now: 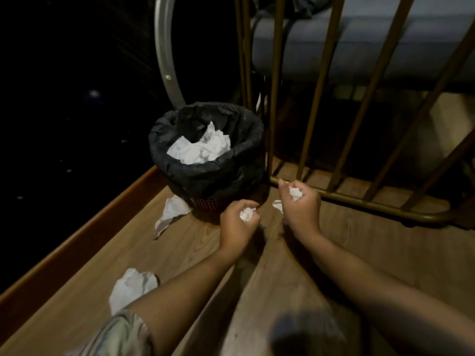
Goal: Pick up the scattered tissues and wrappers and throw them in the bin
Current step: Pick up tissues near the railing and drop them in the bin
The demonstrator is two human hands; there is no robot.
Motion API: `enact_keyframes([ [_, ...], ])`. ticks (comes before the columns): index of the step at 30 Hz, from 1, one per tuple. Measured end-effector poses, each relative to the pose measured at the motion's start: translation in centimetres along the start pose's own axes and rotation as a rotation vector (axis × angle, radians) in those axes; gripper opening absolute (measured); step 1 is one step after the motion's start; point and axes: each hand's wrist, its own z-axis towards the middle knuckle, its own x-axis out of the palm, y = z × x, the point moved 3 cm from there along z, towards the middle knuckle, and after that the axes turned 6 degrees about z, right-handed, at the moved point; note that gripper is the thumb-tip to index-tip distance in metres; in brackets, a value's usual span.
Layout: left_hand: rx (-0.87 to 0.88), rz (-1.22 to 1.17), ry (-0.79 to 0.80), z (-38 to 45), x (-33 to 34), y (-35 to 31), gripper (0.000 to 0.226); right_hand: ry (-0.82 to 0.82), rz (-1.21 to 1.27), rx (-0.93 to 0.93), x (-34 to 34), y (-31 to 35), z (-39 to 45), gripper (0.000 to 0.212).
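Note:
A small bin (pixel 205 173) lined with a black bag stands on the wooden floor, with white tissues (pixel 203 147) inside. My left hand (pixel 237 224) is closed around a crumpled white tissue (pixel 246 214) just in front of the bin's base. My right hand (pixel 302 206) grips another tissue ball (pixel 295 193) to the right of the bin. A small tissue scrap (pixel 277 205) shows on the floor beside my right hand. One loose tissue (pixel 171 214) lies against the bin's left side, and a bigger crumpled one (pixel 132 287) lies near my left forearm.
A brown metal bed frame (pixel 359 201) with slanted bars runs along the floor right of the bin, with a mattress (pixel 359 47) above. A curved silver tube (pixel 164 52) rises behind the bin. A wooden skirting edge (pixel 77 227) borders the dark area at left.

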Motion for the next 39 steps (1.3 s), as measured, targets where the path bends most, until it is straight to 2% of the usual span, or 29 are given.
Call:
enact_keyframes([
  [4,0.064,-0.147,-0.134,1.3,-5.0,-2.8,0.007,0.013,0.083,-0.115,1.5,4.6,1.3,0.032],
  [7,0.115,-0.224,-0.298,2.7,-8.6,-4.8,0.016,-0.035,0.123,-0.205,2.2,7.9,2.7,0.037],
  [10,0.051,-0.328,-0.424,4.8,-11.4,-6.3,0.021,-0.024,0.143,-0.283,3.6,10.8,3.9,0.036],
  [13,-0.045,-0.420,-0.508,7.4,-13.5,-7.2,0.007,0.042,0.211,-0.267,6.0,13.5,5.2,0.037],
  [18,-0.162,-0.419,-0.598,10.8,-16.4,-6.5,0.022,0.059,0.339,-0.323,9.6,16.7,7.9,0.031],
  [22,-0.187,-0.433,-0.672,12.7,-17.0,-5.8,0.025,0.030,0.376,-0.229,12.9,16.9,10.0,0.029],
  [26,-0.280,-0.541,-0.674,14.1,-16.3,-4.7,0.032,0.043,0.301,-0.252,15.9,16.4,10.7,0.020],
  [28,-0.283,-0.498,-0.559,14.7,-15.9,-3.9,0.039,0.159,0.161,-0.295,16.8,15.3,10.8,0.011],
  [29,-0.277,-0.471,-0.488,14.7,-15.6,-3.5,0.045,0.221,0.060,-0.292,16.9,14.4,10.8,0.013],
  [31,-0.268,-0.445,-0.411,14.4,-15.4,-2.6,0.057,0.269,-0.136,-0.273,16.4,12.1,10.7,0.031],
  [33,-0.216,-0.465,-0.403,13.6,-15.5,-1.8,0.050,0.244,-0.234,-0.293,15.5,10.6,10.0,0.047],
  [35,-0.156,-0.397,-0.426,12.7,-16.0,-1.0,0.042,0.214,-0.241,-0.313,14.7,9.7,9.1,0.051],
  [39,-0.151,-0.308,-0.493,10.9,-17.5,0.9,0.032,0.142,-0.126,-0.382,13.5,9.0,6.9,0.027],
])
